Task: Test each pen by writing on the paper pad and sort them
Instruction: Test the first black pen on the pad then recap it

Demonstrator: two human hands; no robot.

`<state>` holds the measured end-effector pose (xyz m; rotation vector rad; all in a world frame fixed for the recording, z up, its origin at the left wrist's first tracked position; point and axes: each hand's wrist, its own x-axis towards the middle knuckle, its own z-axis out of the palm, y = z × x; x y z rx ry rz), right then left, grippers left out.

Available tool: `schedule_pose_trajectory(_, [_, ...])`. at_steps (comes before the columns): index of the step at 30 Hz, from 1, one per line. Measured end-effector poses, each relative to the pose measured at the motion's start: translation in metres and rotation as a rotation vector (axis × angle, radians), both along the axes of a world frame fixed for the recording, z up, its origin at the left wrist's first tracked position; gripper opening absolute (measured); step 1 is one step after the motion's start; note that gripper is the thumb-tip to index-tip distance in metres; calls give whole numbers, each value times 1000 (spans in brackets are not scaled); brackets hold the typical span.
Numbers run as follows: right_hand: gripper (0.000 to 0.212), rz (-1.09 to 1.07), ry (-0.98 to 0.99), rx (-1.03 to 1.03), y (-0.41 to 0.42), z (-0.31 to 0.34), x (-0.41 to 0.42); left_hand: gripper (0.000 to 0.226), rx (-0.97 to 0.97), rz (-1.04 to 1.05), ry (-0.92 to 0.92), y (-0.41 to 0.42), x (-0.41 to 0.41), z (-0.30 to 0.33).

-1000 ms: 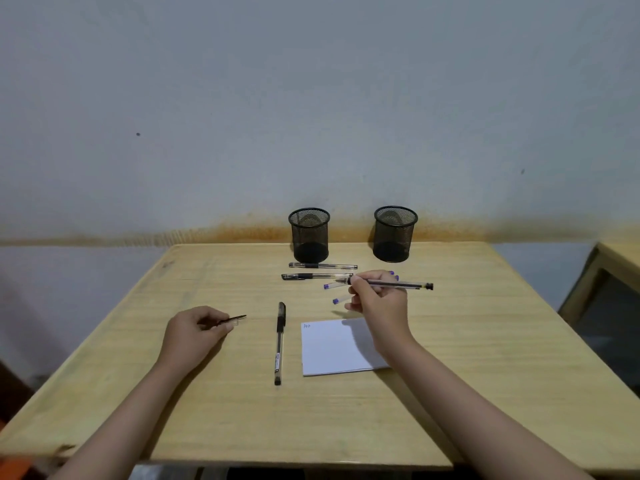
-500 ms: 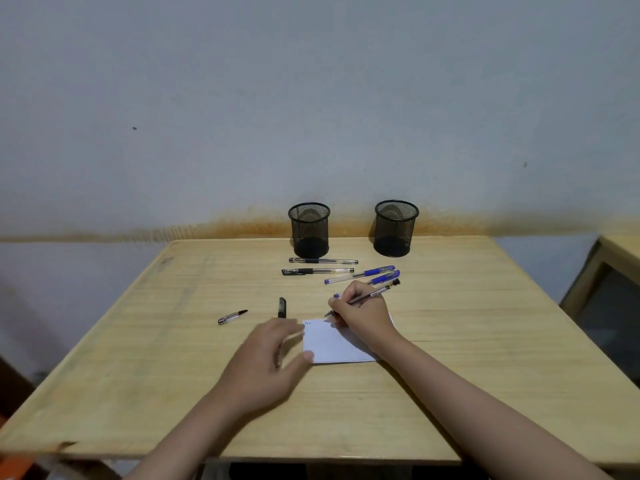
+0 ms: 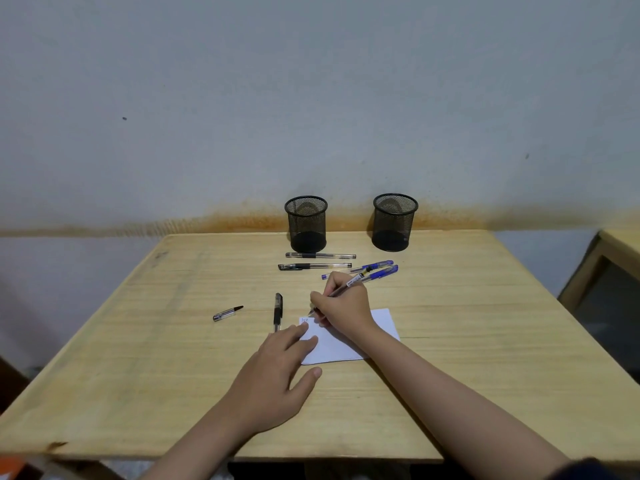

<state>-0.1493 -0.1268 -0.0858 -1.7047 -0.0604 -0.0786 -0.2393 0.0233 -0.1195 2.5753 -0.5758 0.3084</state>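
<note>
right hand (image 3: 343, 303) pinches clear slim pen (image 3: 341, 289) | tip on white pad (image 3: 349, 344)

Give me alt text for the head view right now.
The right hand holds a clear pen, tip on a white paper pad, while the left hand lies flat, fingers on the pad's corner. Beyond lie a pen cap, more pens and two empty mesh cups on a wooden table.

Right hand (image 3: 343, 304) writes with a clear pen (image 3: 341, 289) on a white paper pad (image 3: 349, 344); left hand (image 3: 277, 379) steadies it on a wooden table (image 3: 138, 358).
</note>
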Motion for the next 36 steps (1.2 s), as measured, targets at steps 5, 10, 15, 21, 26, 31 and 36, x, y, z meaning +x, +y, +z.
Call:
schedule_pose_trajectory(5, [20,-25,-27,-61,-3,-6,1,51,4,-5,-3,0,1,-1])
schedule_pose_trajectory(10, [22,-14,-34,-107,0,-11,4,52,0,-8,-6,0,1,-2])
schedule_pose_trajectory(15, [28,-3,-30,-121,0,-11,6,52,-5,-9,-6,1,1,-2])
schedule_pose_trajectory(21, [28,-16,-31,-91,-1,-14,8,54,-5,-11,0,1,1,-3])
schedule_pose_trajectory(26, [28,-5,-41,-96,-1,-15,8,52,-8,-11,-8,0,1,-2])
schedule_pose_trajectory(31, [26,-38,-65,-119,1,-16,9,49,-6,-7,-20,0,2,-3])
schedule_pose_trajectory(36, [26,-37,-64,-136,0,-17,10,51,-1,-7,-10,1,1,-4])
